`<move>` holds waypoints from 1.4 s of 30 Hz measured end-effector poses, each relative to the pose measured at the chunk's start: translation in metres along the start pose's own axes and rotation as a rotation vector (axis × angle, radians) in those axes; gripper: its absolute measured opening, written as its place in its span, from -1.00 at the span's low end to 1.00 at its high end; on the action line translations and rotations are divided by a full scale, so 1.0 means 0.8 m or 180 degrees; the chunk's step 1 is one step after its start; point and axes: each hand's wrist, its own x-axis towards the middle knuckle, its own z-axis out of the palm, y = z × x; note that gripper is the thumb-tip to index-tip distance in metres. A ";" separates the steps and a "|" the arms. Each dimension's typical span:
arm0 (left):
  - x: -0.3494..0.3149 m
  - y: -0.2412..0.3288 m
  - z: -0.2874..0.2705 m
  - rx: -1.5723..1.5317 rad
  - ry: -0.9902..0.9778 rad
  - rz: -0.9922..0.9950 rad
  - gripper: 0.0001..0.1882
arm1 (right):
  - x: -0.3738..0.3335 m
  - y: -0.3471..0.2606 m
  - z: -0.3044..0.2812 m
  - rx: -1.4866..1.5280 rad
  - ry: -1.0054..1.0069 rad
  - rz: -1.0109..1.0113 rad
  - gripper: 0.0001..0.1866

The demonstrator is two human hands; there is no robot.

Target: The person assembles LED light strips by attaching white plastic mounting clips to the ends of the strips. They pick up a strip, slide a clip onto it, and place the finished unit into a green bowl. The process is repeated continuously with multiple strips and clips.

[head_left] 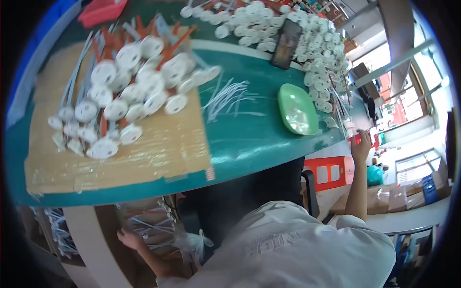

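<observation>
Below the table's front edge, my left hand reaches down beside an open cardboard box. Its fingers are small and blurred, so their grip is unclear. Long thin grey-white parts and clear plastic bags lie next to it. My right hand is raised off the table's right end, fingers curled closed around or against something red whose kind I cannot make out. On a flat cardboard sheet rests a heap of white round discs with red-brown and grey strips.
A green tray and several thin white ties lie on the green tabletop. Behind them are a black phone and a large pile of white discs. A red bin stands far left; a red-orange crate is right.
</observation>
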 end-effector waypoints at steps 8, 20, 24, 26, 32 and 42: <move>0.148 0.035 -0.363 -0.0989 0.1896 -0.0647 -0.54 | 0.126 -0.053 0.064 0.1165 -0.0656 -0.0619 0.05; 0.217 0.508 -0.719 -0.2858 0.1040 0.2108 -0.63 | 0.170 -0.033 0.116 0.3169 -0.0920 -0.1167 -0.35; 0.224 0.733 -0.710 -0.3659 -0.1363 0.2651 -0.67 | 0.163 -0.013 0.108 0.3338 -0.0861 -0.0833 -0.50; 0.170 0.869 -0.720 -0.3127 -0.1559 0.3309 -0.76 | 0.152 -0.005 0.123 0.3322 -0.0652 -0.0825 -0.55; 0.090 1.126 -0.695 -0.1754 -0.1231 0.6183 -0.58 | 0.171 -0.008 0.126 0.2644 0.0212 -0.1248 -0.66; -0.104 1.300 -0.536 0.0241 -0.0974 0.6203 -0.74 | 0.129 -0.013 0.132 0.1702 0.0782 -0.0697 -0.74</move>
